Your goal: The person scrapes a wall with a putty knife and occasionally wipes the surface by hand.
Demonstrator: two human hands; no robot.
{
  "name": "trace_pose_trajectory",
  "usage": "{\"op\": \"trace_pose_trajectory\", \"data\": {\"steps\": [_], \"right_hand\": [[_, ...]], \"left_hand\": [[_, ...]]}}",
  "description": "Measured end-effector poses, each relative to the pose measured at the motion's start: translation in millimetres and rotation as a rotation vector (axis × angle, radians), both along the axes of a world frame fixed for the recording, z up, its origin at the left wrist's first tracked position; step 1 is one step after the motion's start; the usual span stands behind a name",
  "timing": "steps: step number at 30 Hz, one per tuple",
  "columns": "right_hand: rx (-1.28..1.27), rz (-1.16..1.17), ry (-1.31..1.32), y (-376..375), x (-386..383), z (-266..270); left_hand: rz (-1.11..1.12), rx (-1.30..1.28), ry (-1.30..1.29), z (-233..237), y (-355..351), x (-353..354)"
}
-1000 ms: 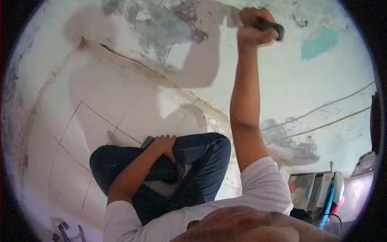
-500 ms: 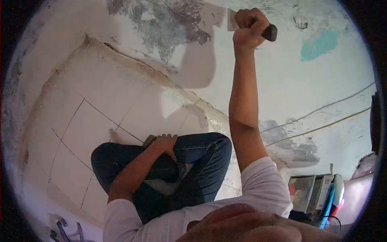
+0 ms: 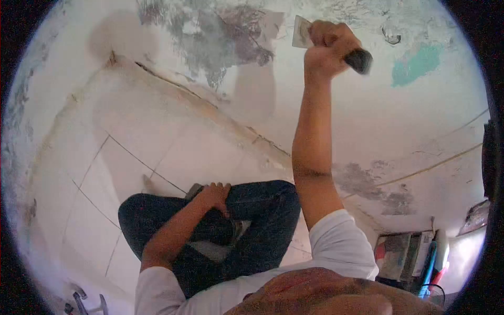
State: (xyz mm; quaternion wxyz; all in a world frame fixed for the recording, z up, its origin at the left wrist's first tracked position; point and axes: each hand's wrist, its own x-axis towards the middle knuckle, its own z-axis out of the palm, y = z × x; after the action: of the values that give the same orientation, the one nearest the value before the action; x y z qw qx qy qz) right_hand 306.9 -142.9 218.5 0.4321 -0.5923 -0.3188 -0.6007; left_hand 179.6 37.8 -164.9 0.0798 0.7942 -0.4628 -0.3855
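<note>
A stained wall is seen. Beside the wall, folded legs are shown, the left hand rested on them, thumb spread from fingers. Near the wall, by the right hand, fingers wrapped tight, a scraper is gripped.

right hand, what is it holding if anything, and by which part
The right hand holds a scraper by its dark handle; the flat blade sticks out past the hand.

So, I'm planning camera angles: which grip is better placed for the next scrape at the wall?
Probably the right grip: it holds the scraper, raised by the wall near a grey patch. The left grip is down on the folded legs.
</note>
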Motion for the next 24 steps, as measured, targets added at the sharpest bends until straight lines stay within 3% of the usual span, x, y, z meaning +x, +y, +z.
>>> {"op": "trace_pose_trajectory", "data": {"steps": [2,3,4,6,7,9,14,15,16,18,19,20,22,24], "right_hand": [[-0.237,-0.045,-0.189,7,-37,9],[-0.177,0.550,-0.306,20,-46,16],[-0.166,0.539,-0.299,10,-26,6],[0.041,-0.254,-0.141,-29,32,-26],[-0.076,0.161,-0.007,-51,33,-25],[-0.191,0.153,-0.066,-25,12,-9],[0.006,-0.058,0.062,-19,25,-19],[0.173,0.313,-0.060,-8,13,-10],[-0.046,0.120,-0.087,1,-12,-8],[-0.218,0.627,-0.180,-15,-18,-1],[-0.049,0.159,-0.065,-14,-12,-7],[0.096,-0.096,-0.118,-8,18,-19],[-0.070,-0.301,-0.244,-40,36,-35],[-0.214,0.061,-0.156,8,-36,-5]], "left_hand": [[0.005,0.023,-0.031,13,2,2],[0.014,0.034,-0.029,15,2,-3],[0.003,0.044,-0.020,13,0,-2],[-0.021,0.036,-0.012,6,-1,0],[-0.026,0.052,-0.009,11,-1,0],[-0.012,0.054,-0.029,15,2,-1],[-0.042,-0.020,-0.023,5,5,-8],[-0.030,-0.004,-0.031,9,4,-3],[-0.019,0.011,-0.031,10,4,-2],[-0.006,0.011,-0.045,8,4,0],[-0.003,0.014,-0.050,6,2,-5],[-0.009,0.015,-0.036,2,0,-11],[-0.019,0.023,-0.050,-4,0,-5],[-0.014,0.040,-0.060,3,3,-3]]}}
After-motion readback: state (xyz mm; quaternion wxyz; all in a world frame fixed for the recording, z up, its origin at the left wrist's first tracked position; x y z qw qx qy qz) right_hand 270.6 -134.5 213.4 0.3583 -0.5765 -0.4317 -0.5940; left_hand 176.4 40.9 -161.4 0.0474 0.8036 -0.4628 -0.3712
